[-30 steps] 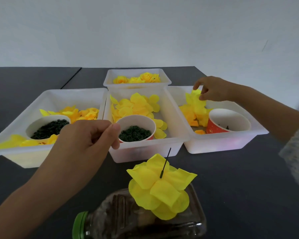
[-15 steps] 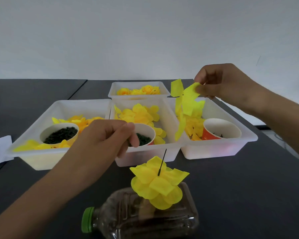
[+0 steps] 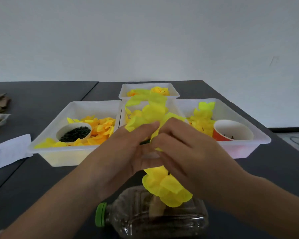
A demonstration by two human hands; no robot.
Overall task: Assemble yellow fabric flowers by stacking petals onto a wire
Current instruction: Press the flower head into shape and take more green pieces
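Item: yellow petal piece [image 3: 152, 111], held by us above the half-built flower [image 3: 167, 188] on the bottle [image 3: 145, 219]. Left hand [image 3: 128, 152] and right hand [image 3: 185, 152] both pinch it, fingers closed on fabric. Behind: 4 white trays [image 3: 76, 152].

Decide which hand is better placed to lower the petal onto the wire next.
Right, probably. The right hand pinches the yellow fabric petal piece directly above the half-built yellow flower; the left hand only steadies its edge.
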